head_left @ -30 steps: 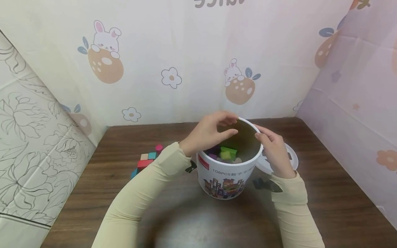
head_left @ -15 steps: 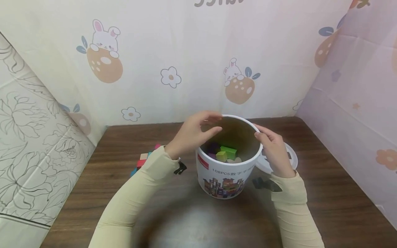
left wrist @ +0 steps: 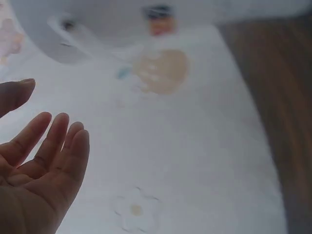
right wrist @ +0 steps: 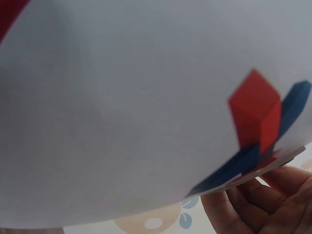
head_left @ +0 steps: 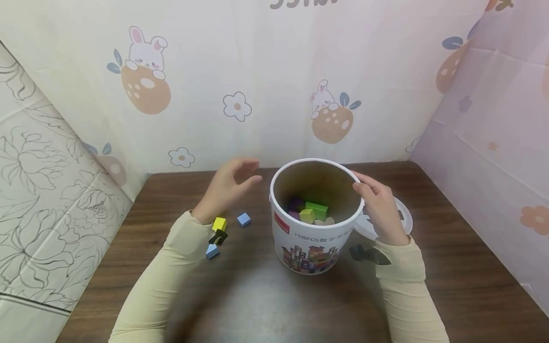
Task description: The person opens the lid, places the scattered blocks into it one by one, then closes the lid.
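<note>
A white bucket [head_left: 315,250] with printed buildings stands upright on the table, its top uncovered. My right hand [head_left: 379,205] pinches its right rim, thumb on the near side; in the right wrist view the fingers [right wrist: 258,200] lie along the outer wall. Inside lie a green block [head_left: 316,210], a yellow-green block [head_left: 307,216] and purple and pale pieces. Left of the bucket, my left hand [head_left: 225,190] is raised with fingers apart, holding nothing. Near its wrist are a yellow block [head_left: 220,224] and two light blue blocks, one [head_left: 244,219] towards the bucket.
A white lid [head_left: 363,227] lies right of the bucket, partly behind the right hand. Dark wooden table [head_left: 266,305] runs up to a printed cloth [head_left: 274,128] at the back. My left sleeve [head_left: 150,290] covers part of the table's left side.
My left hand has moved left, away from the bucket's opening. Yellow and light blue blocks have come into view, while the red and teal ones are now hidden. My right hand stays put.
</note>
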The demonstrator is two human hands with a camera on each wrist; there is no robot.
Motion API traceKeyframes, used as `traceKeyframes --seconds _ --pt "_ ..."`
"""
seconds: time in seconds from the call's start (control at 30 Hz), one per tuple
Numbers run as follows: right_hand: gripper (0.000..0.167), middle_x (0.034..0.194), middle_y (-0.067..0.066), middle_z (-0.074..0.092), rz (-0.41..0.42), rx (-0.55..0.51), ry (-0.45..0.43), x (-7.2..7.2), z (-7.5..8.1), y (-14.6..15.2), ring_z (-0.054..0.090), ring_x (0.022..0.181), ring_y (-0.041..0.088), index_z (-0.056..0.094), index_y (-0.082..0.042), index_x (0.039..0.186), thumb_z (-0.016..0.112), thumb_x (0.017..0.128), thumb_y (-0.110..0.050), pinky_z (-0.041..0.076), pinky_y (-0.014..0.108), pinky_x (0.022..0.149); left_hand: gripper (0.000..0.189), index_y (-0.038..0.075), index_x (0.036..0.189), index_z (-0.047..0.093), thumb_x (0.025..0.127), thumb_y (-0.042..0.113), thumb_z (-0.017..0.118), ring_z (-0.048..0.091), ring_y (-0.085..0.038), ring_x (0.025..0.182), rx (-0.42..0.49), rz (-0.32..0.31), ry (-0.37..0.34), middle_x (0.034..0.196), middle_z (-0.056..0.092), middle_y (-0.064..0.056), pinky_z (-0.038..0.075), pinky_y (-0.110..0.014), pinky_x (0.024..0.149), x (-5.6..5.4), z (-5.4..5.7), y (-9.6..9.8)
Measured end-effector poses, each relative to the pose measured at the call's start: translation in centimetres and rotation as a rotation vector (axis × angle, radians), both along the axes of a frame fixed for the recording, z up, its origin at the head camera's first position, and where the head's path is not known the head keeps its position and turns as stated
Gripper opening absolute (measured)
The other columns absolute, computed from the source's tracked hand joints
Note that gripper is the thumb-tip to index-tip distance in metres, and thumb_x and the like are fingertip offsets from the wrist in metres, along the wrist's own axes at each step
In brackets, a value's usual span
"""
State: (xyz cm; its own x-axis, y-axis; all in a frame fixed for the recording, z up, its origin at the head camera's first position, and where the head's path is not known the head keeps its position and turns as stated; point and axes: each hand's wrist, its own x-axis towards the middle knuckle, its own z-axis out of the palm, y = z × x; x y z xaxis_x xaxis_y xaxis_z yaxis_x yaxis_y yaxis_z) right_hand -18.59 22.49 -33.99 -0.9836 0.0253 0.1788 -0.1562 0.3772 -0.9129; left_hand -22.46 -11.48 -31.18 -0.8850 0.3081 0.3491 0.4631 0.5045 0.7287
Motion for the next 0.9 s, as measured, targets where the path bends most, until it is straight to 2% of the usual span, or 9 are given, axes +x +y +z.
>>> traceKeyframes --seconds 0.17,0.27,0.37,0.47,0.63,0.8,0.9 --pt "0.046 0.145 0.007 0.053 0.001 -0.002 -0.008 0.0 0.1 0.0 0.053 0.121 0.025 0.051 -0.022 0.144 0.041 0.103 -0.042 0.053 0.045 0.088 0.047 0.012 0.135 0.054 0.092 0.025 0.068 0.052 -0.026 0.129 -0.19 0.047 -0.083 0.138 0.056 -0.007 0.046 -0.046 0.107 -1.3 -3.2 -1.4" --pt "0.047 0.146 0.006 0.052 0.006 -0.013 -0.02 0.0 0.1 0.0 0.052 0.122 0.025 0.05 -0.022 0.144 0.041 0.103 -0.043 0.052 0.049 0.091 0.05 0.009 0.136 0.053 0.093 0.026 0.068 0.053 -0.03 0.127 -0.284 0.046 -0.123 0.139 0.055 -0.011 0.047 -0.048 0.106 -1.9 -5.0 -1.8" --pt "0.048 0.146 0.006 0.052 0.009 -0.019 -0.024 0.0 0.1 -0.1 0.053 0.122 0.024 0.05 -0.022 0.144 0.041 0.103 -0.044 0.052 0.049 0.091 0.052 0.006 0.138 0.052 0.092 0.026 0.068 0.053 -0.031 0.128 -0.366 0.028 -0.151 0.139 0.054 -0.013 0.046 -0.049 0.107 -2.3 -6.4 -2.0" --pt "0.047 0.145 0.007 0.053 0.004 -0.011 -0.014 0.1 0.1 -0.1 0.054 0.12 0.023 0.051 -0.022 0.144 0.041 0.103 -0.043 0.054 0.045 0.089 0.057 0.004 0.14 0.049 0.092 0.027 0.068 0.049 -0.032 0.133 -0.465 0.002 -0.178 0.142 0.052 -0.015 0.041 -0.049 0.111 -2.5 -7.3 -1.8" --pt "0.047 0.144 0.009 0.054 -0.001 -0.005 -0.002 0.1 0.2 -0.2 0.054 0.118 0.022 0.051 -0.02 0.143 0.042 0.103 -0.042 0.056 0.041 0.085 0.063 0.0 0.141 0.047 0.089 0.026 0.071 0.052 -0.033 0.13 -0.61 -0.031 -0.191 0.142 0.051 -0.019 0.043 -0.046 0.109 -2.6 -8.4 -1.3" --pt "0.047 0.144 0.008 0.053 0.007 -0.012 -0.011 0.1 0.3 -0.2 0.054 0.118 0.022 0.051 -0.021 0.144 0.042 0.103 -0.042 0.055 0.043 0.087 0.063 -0.002 0.139 0.049 0.087 0.024 0.074 0.055 -0.036 0.125 -0.701 -0.006 -0.203 0.139 0.053 -0.022 0.046 -0.046 0.106 -2.8 -9.1 -0.8" --pt "0.047 0.145 0.008 0.053 0.009 -0.014 -0.017 0.1 0.3 -0.1 0.054 0.118 0.022 0.05 -0.021 0.144 0.041 0.103 -0.043 0.055 0.044 0.088 0.063 -0.003 0.135 0.053 0.086 0.028 0.076 0.058 -0.036 0.121 -0.776 -0.007 -0.252 0.137 0.053 -0.022 0.049 -0.046 0.103 -2.8 -9.6 -0.6"
